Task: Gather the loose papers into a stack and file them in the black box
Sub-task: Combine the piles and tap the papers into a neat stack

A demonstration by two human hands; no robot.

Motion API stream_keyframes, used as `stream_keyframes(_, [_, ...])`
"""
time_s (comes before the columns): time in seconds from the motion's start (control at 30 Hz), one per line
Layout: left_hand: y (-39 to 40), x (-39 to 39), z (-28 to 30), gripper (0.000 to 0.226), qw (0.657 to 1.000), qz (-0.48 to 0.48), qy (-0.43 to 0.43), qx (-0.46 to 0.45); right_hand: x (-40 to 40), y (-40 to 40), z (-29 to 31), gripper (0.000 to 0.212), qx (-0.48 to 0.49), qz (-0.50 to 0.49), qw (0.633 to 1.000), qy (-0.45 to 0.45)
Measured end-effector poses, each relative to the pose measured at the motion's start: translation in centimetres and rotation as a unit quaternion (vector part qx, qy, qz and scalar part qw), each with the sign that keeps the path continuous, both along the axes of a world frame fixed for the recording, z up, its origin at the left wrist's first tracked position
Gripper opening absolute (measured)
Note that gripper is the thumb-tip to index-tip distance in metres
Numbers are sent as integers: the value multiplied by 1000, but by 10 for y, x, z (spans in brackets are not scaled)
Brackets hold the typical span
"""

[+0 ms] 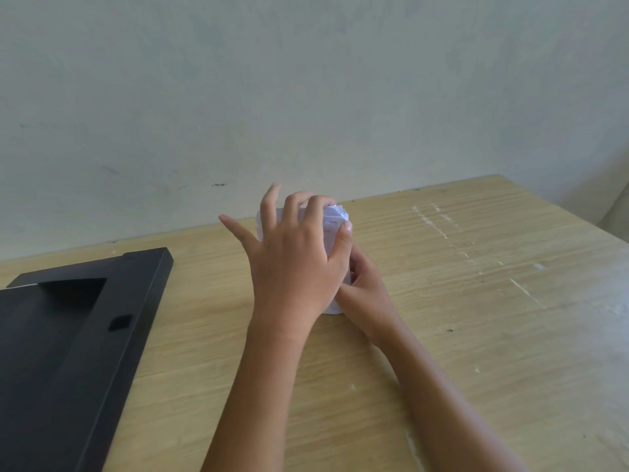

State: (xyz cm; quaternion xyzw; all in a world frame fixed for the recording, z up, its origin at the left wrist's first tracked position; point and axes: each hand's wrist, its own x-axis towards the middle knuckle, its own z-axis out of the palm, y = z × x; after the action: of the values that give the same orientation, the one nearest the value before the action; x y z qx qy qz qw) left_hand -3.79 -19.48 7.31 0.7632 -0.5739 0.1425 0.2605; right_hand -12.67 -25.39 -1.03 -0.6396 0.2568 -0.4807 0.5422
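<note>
A stack of white papers (335, 219) stands on edge on the wooden table (476, 301), near its middle and close to the wall. My left hand (296, 253) covers the front of the stack, with thumb and two fingers curled over its top and the other fingers spread. My right hand (366, 287) grips the stack's lower right side, partly hidden behind the left hand. Most of the papers are hidden by both hands. The black box (68, 335) lies open at the left, apart from the hands.
A pale wall (306, 97) runs right behind the table's far edge. The table top has white scuff marks at the right. Bare wood lies between the box and my forearms.
</note>
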Motion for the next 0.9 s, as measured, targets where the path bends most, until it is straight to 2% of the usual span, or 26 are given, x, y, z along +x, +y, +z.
stream_keyframes(0.13, [3,4,1,33,1000,-20,18,-3,-2,-1,-5,16,-5,-6,999,35])
stream_keyframes(0.37, [3,2,1,59,1000,-9,8,15,-4,-3,-5,16,-26,-1,998,63])
stream_keyframes(0.47, [1,-6,0,54,1000,10,5,-8,-6,-3,-6,25,-28,8,997,74])
stream_keyframes(0.57, [-1,-13,-4,49,1000,27,-5,-9,-8,-3,-1,19,-21,29,998,59])
stream_keyframes(0.67, [-3,-15,-5,50,998,29,9,-48,-8,-2,5,31,-25,39,997,59])
stream_keyframes(0.8, [-5,-18,-11,47,998,27,-7,-48,-3,2,7,28,-66,10,996,65])
stream_keyframes(0.9, [-4,-21,-12,47,999,25,1,-46,2,5,8,36,-87,-3,994,64])
